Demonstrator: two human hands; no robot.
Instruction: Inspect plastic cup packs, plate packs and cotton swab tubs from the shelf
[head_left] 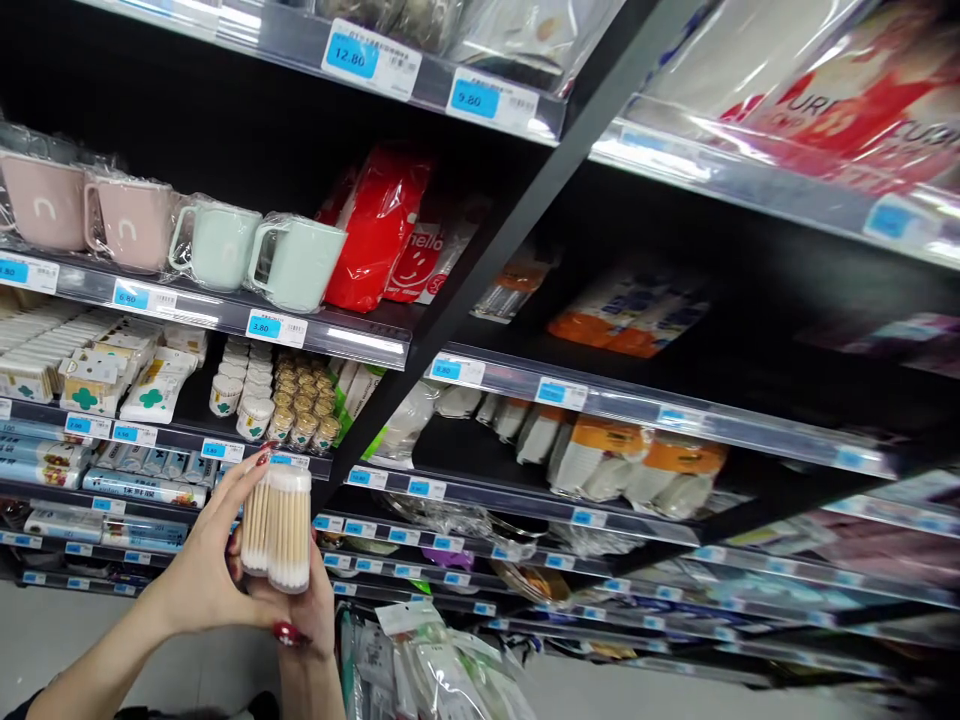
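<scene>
My left hand (206,560) and my right hand (311,610) together hold two clear round tubs of cotton swabs (277,525) upright in front of the shop shelves. The left hand's fingers wrap round the tubs from the left, with red nails at the top. The right hand cups them from below and behind, its thumb with a red nail under the tubs. More swab tubs (259,395) stand on the shelf just above.
Black shelves with blue price tags (277,327) fill the view. Pink mugs (124,222) and mint mugs (296,262) stand at the upper left, red packs (375,225) beside them. Paper cup stacks (637,470) lie to the right. Packets hang low in the middle.
</scene>
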